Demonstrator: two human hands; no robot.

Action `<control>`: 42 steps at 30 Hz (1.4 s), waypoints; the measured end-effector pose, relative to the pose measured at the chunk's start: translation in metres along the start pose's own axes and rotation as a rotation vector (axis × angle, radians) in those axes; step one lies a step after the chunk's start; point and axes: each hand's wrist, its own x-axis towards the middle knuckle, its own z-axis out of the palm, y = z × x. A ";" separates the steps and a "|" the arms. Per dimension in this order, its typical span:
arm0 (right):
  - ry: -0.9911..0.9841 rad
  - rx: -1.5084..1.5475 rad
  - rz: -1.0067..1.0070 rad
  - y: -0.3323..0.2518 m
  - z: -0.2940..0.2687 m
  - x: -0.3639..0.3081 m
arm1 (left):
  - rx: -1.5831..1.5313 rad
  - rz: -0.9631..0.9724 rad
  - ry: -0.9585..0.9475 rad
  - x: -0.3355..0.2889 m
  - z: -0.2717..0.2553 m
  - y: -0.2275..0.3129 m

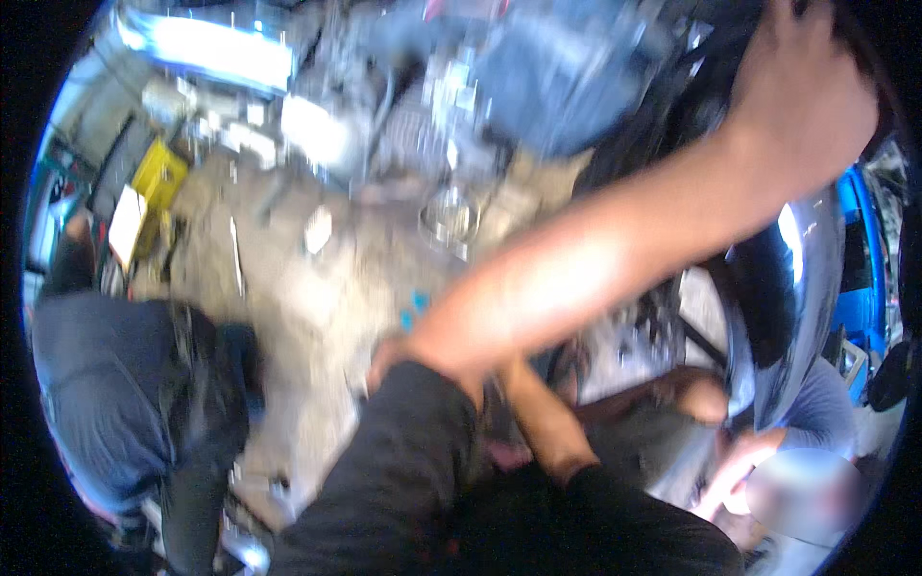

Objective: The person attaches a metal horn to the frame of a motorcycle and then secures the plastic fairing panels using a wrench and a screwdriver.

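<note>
Motion smears much of the picture. My left arm reaches from a pushed-up black sleeve across to the upper right. At its end my left hand is beside dark machinery, above a glossy black curved panel; its fingers are blurred and partly cut off by the rim. Beneath that forearm passes my right arm, pointing left. Only a small part of my right hand shows past the left forearm, close to the black sleeve. Its fingers are mostly hidden. What either hand holds, if anything, cannot be made out.
A person in dark clothes bends at the left. Another in a grey-blue top is low at the right. On the stained floor lie a round metal piece and small teal pieces. A yellow object stands far left.
</note>
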 end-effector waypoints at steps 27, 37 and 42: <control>-0.335 -0.427 0.748 0.171 -0.040 -0.001 | 0.087 -0.100 -0.034 0.015 -0.012 0.011; -0.359 -0.381 0.748 0.173 -0.037 -0.002 | 0.121 -0.053 -0.024 0.014 -0.009 0.012; -0.392 -0.370 0.742 0.173 -0.030 -0.002 | 0.143 -0.072 -0.060 0.014 -0.009 0.013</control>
